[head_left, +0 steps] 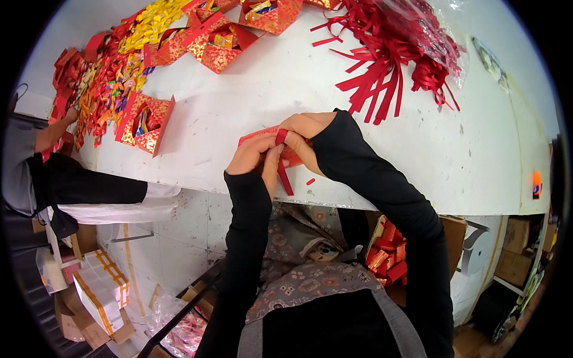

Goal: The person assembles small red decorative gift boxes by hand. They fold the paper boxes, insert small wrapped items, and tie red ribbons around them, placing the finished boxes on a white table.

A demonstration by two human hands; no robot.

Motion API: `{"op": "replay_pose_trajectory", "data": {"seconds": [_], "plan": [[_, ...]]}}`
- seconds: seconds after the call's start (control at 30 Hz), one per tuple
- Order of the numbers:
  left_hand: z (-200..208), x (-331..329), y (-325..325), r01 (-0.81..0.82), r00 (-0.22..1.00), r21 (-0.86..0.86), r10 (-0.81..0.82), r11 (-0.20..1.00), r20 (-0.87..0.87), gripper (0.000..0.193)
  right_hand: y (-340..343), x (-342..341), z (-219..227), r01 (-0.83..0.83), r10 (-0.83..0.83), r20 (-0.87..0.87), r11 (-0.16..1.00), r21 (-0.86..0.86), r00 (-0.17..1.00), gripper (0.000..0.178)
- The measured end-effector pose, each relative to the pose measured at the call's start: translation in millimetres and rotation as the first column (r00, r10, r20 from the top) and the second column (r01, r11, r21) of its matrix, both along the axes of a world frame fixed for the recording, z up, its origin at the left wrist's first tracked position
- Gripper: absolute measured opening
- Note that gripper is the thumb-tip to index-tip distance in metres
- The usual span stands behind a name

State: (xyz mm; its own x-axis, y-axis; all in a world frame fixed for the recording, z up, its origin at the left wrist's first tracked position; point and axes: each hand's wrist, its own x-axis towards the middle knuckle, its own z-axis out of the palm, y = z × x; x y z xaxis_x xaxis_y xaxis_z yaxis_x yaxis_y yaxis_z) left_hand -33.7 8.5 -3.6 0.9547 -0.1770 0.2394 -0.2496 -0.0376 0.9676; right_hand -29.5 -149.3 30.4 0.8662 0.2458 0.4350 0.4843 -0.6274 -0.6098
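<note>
Near the front edge of the white table, both my hands meet over a small red box (256, 135), which they mostly cover. A flat red ribbon (286, 181) runs between my fingers, and one end of it hangs down toward the table edge. My left hand (255, 155) has its fingers curled over the box, with thumb and fingertips pinching the ribbon. From the right, my right hand (305, 132) bends in and grips the ribbon at the same spot. Whether the ribbon is knotted is hidden by my fingers. A short red scrap (310, 181) lies beside the ribbon's hanging end.
Red-and-gold boxes with sweets, one of them a near box (146, 124), stand left and at the back. Wrapped sweets (110, 89) are heaped far left, where another person's hand (70, 116) reaches. Red ribbons (388, 71) lie back right. A carton of red boxes (388, 256) sits below the table.
</note>
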Motion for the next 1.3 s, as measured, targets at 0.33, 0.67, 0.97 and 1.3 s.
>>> {"op": "replay_pose_trajectory", "data": {"seconds": [0.33,0.67,0.97,1.3], "plan": [[4.7,16.2,-7.7,0.021,0.986,-0.102,-0.037,0.995,-0.163,0.017,-41.3,24.5,19.0,-0.043,0.196,-0.317,0.901,0.432,0.928,0.022],[-0.7,4.5,-9.2,0.509,0.837,-0.222,-0.539,0.831,-0.097,0.046,1.4,93.8,-4.0,0.368,0.498,-0.628,0.525,0.767,0.599,0.026],[-22.1,-0.8,-35.5,0.302,0.937,0.293,-0.339,0.907,0.083,0.045,24.6,-6.0,90.4,-0.189,0.225,-0.153,0.957,0.220,0.962,0.021],[10.7,-2.3,-32.6,0.050,0.911,0.250,-0.146,0.967,0.385,0.022,5.2,-106.6,11.9,0.303,-0.270,-0.142,0.887,0.350,0.953,0.017]]}}
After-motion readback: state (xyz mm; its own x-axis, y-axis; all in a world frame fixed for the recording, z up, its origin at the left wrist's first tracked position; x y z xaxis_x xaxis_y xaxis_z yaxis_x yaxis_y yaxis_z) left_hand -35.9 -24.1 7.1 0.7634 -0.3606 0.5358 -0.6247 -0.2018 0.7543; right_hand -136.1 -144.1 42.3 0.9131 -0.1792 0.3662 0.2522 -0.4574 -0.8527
